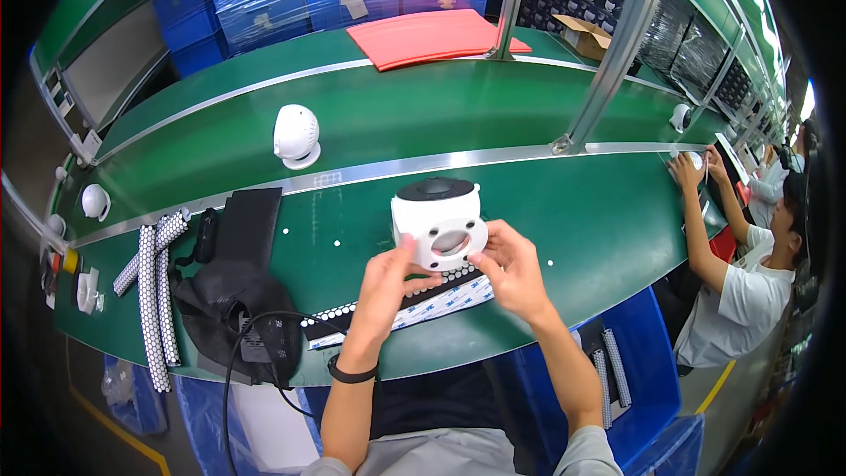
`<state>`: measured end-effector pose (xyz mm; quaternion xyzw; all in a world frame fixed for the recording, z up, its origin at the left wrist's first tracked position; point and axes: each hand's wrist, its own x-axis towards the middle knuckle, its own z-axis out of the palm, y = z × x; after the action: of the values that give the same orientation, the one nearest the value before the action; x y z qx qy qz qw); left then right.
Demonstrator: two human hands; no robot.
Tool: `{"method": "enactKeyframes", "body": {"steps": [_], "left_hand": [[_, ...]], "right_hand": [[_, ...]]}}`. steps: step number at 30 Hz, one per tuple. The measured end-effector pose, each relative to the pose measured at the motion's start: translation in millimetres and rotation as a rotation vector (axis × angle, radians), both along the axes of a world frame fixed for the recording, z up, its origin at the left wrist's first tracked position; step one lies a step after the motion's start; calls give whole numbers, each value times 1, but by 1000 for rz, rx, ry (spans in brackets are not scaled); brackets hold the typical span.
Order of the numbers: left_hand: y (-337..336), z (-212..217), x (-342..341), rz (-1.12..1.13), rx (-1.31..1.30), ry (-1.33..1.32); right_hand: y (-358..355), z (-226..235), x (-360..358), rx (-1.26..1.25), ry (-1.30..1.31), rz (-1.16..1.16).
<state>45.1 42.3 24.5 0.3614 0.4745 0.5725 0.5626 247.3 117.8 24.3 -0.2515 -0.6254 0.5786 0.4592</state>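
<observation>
Over the green work table, my left hand (384, 286) and my right hand (515, 271) hold a white plastic housing (401, 217) between them. It has a black oval face at its far end and a white ring-shaped base with a round opening and several dark spots facing me. My left fingers are bent at its lower left; my right thumb and fingers grip the base's right edge. Beneath it lies a strip sheet (441, 302) bearing rows of white round pads, partly hidden by my hands.
Rolled sheets of white dots (152, 308), a black cap (238, 313) with a cable, and a black flat sheet (251, 225) lie left. A white rounded device (296, 136) stands on the green belt beyond. A blue bin (639, 370) is at lower right; a co-worker (745, 282) sits right.
</observation>
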Motion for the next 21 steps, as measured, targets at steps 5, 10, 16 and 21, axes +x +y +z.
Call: {"method": "enactKeyframes", "body": {"steps": [5,10,16,21], "left_hand": [[-9,12,-18,50,122,-251],[-18,13,-26,129,231,156],[-24,28,-30,139,190,462],[-18,13,-40,318,230,721]], "right_hand": [[-4,35,-2,534,-338,-87],[21,89,-15,639,-439,-148],[31,120,-58,708,-857,175],[79,105,-90,888,-853,-57]]}}
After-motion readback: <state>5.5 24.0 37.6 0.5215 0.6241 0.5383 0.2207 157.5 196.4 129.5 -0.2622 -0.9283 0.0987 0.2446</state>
